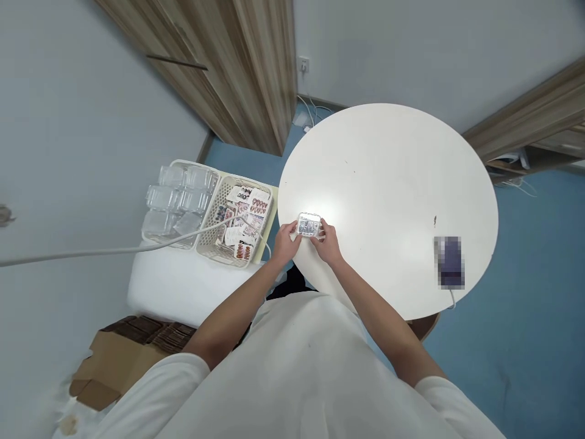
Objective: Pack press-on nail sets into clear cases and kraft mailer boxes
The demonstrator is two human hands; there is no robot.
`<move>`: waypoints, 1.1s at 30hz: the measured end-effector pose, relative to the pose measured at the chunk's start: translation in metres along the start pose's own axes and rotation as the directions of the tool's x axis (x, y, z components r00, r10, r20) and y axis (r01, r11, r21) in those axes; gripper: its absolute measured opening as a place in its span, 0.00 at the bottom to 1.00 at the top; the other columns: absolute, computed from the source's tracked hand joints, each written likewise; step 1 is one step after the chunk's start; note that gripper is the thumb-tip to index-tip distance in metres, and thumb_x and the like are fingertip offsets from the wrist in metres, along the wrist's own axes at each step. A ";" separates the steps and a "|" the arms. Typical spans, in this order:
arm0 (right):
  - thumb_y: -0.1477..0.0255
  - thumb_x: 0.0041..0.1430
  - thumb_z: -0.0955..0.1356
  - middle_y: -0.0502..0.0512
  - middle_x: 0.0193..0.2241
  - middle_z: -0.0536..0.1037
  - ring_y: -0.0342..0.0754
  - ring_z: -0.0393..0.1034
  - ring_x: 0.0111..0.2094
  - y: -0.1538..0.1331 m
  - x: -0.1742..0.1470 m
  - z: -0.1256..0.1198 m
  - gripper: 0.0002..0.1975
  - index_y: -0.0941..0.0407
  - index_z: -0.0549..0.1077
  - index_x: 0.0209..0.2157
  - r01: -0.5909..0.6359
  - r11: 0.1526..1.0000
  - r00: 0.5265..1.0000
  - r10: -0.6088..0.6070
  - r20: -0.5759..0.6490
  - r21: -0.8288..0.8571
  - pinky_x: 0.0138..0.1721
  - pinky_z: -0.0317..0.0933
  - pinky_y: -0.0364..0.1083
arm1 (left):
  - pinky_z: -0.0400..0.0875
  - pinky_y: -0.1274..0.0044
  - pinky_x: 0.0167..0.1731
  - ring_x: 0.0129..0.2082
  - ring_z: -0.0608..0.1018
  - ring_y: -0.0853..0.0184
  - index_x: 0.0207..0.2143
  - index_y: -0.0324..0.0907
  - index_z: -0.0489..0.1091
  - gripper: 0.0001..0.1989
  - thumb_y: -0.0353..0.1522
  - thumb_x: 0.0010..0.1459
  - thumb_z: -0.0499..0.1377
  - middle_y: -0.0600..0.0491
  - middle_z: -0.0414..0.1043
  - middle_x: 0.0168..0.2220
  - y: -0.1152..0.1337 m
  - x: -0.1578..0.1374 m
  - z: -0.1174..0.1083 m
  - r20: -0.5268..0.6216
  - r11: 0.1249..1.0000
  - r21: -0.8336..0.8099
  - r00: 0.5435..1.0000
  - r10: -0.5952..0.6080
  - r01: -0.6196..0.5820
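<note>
A small clear plastic box [309, 225] with dark and silvery contents is at the left edge of the round white table [388, 171]. My left hand [287, 241] grips its left side, thumb and fingers closed against it. On the opposite side my right hand [328, 242] holds the box's right edge and near corner. What exactly lies inside the box is too small to make out.
Left of the table, a white basket [203, 247] holds cards with small coloured pieces. Beside it, another basket holds several clear plastic boxes [171, 198]. A white cable [137, 249] crosses above them. A pixelated dark object [451, 262] lies on the table's right. Cardboard box [114, 366] lower left.
</note>
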State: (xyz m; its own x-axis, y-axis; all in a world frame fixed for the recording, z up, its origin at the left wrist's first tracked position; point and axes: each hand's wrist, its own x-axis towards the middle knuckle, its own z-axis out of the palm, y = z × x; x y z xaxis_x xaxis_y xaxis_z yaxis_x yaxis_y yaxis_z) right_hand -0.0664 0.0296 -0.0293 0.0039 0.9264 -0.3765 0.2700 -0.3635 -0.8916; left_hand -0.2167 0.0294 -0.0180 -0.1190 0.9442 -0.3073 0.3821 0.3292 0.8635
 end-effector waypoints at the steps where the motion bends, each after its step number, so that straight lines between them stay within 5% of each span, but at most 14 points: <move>1: 0.66 0.44 0.69 0.56 0.43 0.62 0.49 0.61 0.38 0.000 0.006 0.006 0.35 0.50 0.58 0.56 -0.012 1.000 1.000 0.012 0.002 0.003 0.40 0.64 0.51 | 0.63 0.72 0.42 0.40 0.69 0.62 0.49 0.42 0.66 0.24 0.27 0.47 0.59 0.48 0.65 0.39 -0.003 0.005 -0.003 0.006 1.000 0.009 1.000 -0.013 0.013; 9: 0.68 0.43 0.70 0.56 0.44 0.64 0.44 0.62 0.30 0.002 0.020 0.027 0.36 0.52 0.59 0.56 -0.098 0.995 0.995 0.098 -0.006 0.032 0.41 0.64 0.50 | 0.65 0.74 0.37 0.36 0.69 0.66 0.54 0.40 0.61 0.29 0.30 0.47 0.60 0.45 0.60 0.44 -0.016 0.022 -0.010 0.099 0.992 0.040 0.987 -0.124 0.120; 15: 0.66 0.47 0.68 0.56 0.45 0.64 0.43 0.65 0.30 -0.004 0.007 0.028 0.32 0.51 0.60 0.55 -0.171 0.985 0.983 0.173 -0.066 0.033 0.41 0.64 0.50 | 0.68 0.75 0.35 0.34 0.70 0.69 0.52 0.41 0.61 0.25 0.33 0.51 0.58 0.44 0.59 0.48 -0.023 0.016 -0.009 0.057 0.981 -0.059 0.981 -0.184 0.187; 21: 0.68 0.49 0.66 0.57 0.46 0.63 0.45 0.67 0.34 -0.011 0.019 0.040 0.29 0.53 0.61 0.55 -0.170 0.985 0.982 0.172 -0.083 0.035 0.43 0.64 0.49 | 0.69 0.75 0.39 0.37 0.71 0.69 0.51 0.40 0.63 0.22 0.31 0.52 0.57 0.44 0.60 0.48 -0.027 0.027 -0.010 0.031 0.972 -0.146 0.983 -0.179 0.182; 33: 0.73 0.51 0.64 0.56 0.45 0.61 0.42 0.69 0.35 -0.016 0.034 0.057 0.28 0.52 0.59 0.55 -0.122 0.992 0.989 0.124 -0.080 0.033 0.44 0.65 0.48 | 0.70 0.77 0.40 0.40 0.72 0.69 0.55 0.40 0.59 0.24 0.33 0.55 0.54 0.46 0.60 0.47 -0.030 0.044 -0.020 0.043 0.991 -0.054 0.991 -0.123 0.125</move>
State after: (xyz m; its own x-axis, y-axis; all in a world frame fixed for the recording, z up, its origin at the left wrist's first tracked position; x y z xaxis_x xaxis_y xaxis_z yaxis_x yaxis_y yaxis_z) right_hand -0.1257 0.0612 -0.0418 0.1147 0.8791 -0.4626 0.2354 -0.4764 -0.8471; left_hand -0.2520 0.0615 -0.0497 -0.1250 0.8950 -0.4281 0.3142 0.4450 0.8386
